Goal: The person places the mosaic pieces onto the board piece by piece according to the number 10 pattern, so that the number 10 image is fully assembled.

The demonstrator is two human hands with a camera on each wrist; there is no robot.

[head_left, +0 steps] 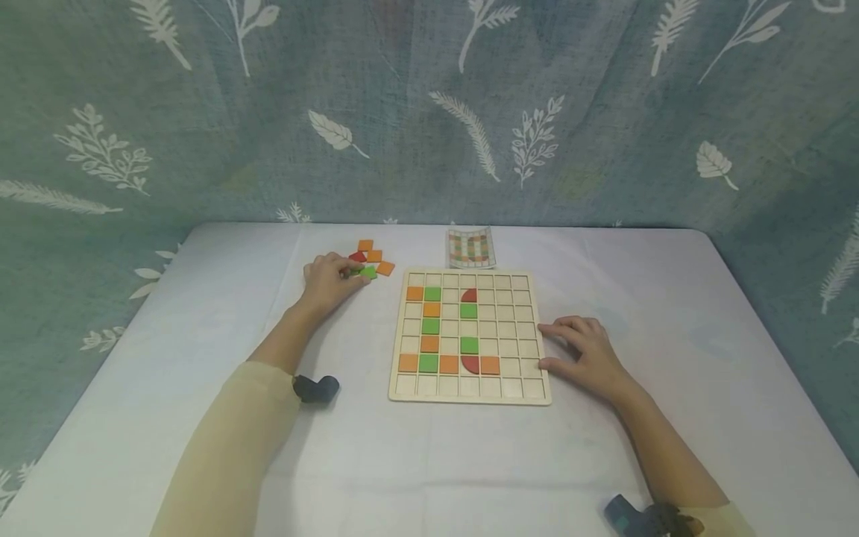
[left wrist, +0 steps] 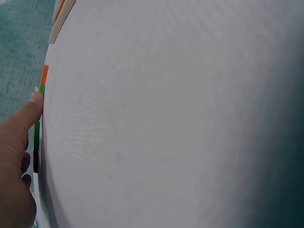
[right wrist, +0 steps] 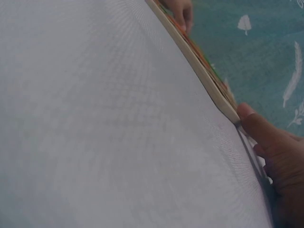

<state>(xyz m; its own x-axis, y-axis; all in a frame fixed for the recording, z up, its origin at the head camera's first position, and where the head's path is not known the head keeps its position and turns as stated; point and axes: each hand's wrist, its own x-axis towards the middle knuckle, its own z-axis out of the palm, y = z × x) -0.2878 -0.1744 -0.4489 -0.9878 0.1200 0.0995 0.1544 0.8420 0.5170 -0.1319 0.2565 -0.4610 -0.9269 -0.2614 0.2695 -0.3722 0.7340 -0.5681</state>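
My left hand (head_left: 329,280) is at a small pile of flat tiles left of the board, thumb and forefinger pinching a green tile (head_left: 367,273). In the left wrist view the thumb (left wrist: 34,103) lies against the green edge of a tile. Around it are a red tile (head_left: 358,256) and several orange tiles (head_left: 385,268). My right hand (head_left: 582,350) rests beside the wooden grid board (head_left: 470,403), with thumb and forefinger spread and their tips at its right edge. Orange, green and red pieces fill some cells, mainly on the left and in the middle column.
Behind the board lies a pattern card (head_left: 471,248) with a printed coloured grid. A white cloth covers the table (head_left: 429,462). A leaf-printed curtain (head_left: 403,112) hangs along the back. Dark wrist devices sit on both forearms.
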